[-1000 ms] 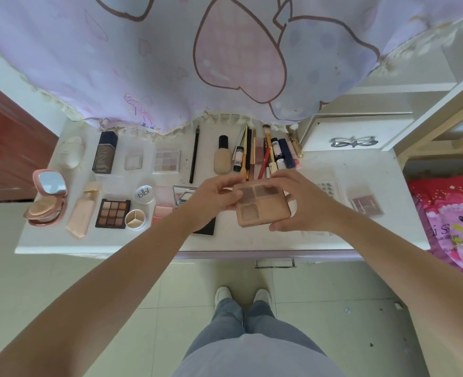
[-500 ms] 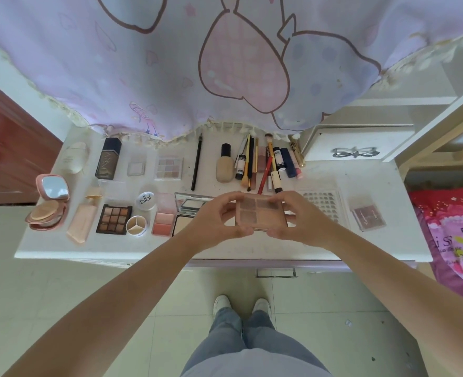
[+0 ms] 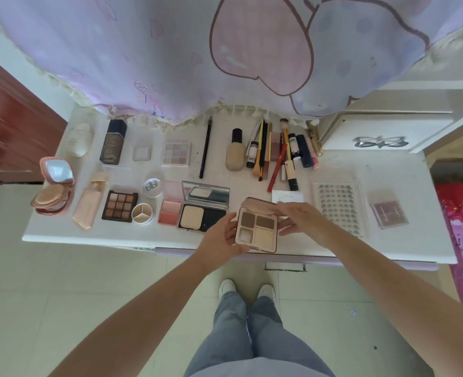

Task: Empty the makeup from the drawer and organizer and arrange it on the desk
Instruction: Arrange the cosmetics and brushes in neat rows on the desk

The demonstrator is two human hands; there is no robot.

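A beige four-pan palette [image 3: 257,227] is open near the front edge of the white desk [image 3: 404,248], its lid tipped back. My left hand [image 3: 222,238] holds its left side and underside. My right hand [image 3: 302,219] grips its lid and right edge. Laid out on the desk are an open black powder compact [image 3: 204,210], a pink blush palette [image 3: 169,210], a brown nine-pan eyeshadow palette [image 3: 119,205], a pink cushion compact [image 3: 53,193], foundation bottles [image 3: 235,153] and a cluster of brushes and pencils [image 3: 279,153].
A clear lash tray [image 3: 339,209] and a small mauve palette [image 3: 388,213] lie to the right. A white drawer box [image 3: 374,140] stands at the back right. A lilac curtain [image 3: 224,55] hangs over the desk's rear. A drawer handle [image 3: 284,268] sits under the front edge.
The palette was shut and held above the desk; now its lid is lifted open and it has come down lower, near the desk's front edge.
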